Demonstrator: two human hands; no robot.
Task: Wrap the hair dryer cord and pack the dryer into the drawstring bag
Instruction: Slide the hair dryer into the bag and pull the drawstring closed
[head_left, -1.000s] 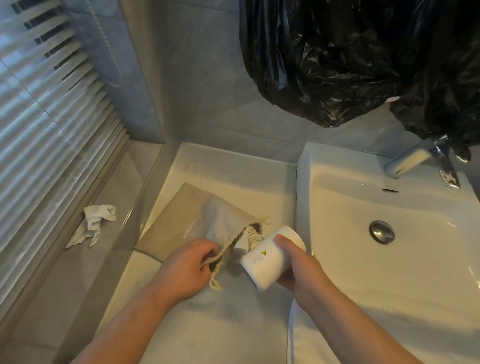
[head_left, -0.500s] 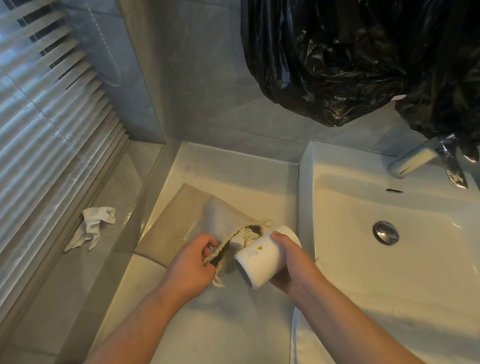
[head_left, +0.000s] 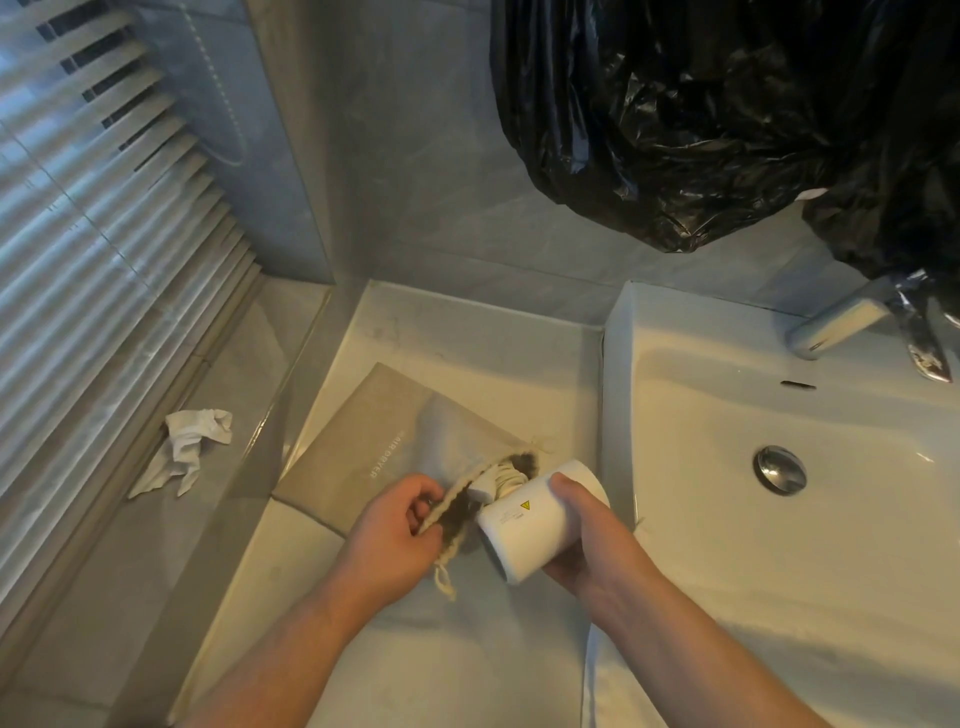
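A beige drawstring bag (head_left: 384, 447) lies flat on the white counter, its mouth facing the sink. My left hand (head_left: 395, 535) pinches the near rim of the bag's mouth and holds it open. My right hand (head_left: 587, 535) grips the white barrel of the hair dryer (head_left: 524, 525), which carries a small yellow warning label. The dryer's handle end with the wound white cord (head_left: 501, 480) sits in the bag's mouth; the barrel is outside. A knotted drawstring end (head_left: 444, 584) hangs below my left hand.
A white sink basin (head_left: 701, 364) with a metal drain (head_left: 780, 469) and a chrome tap (head_left: 836, 325) lies right of the bag. Black plastic sheeting (head_left: 727, 114) hangs above the tap. A crumpled white tissue (head_left: 189, 447) lies on the ledge by the window blinds.
The dryer has moved slightly left, its handle end a little deeper in the bag's mouth. My left hand has lifted the rim a bit.
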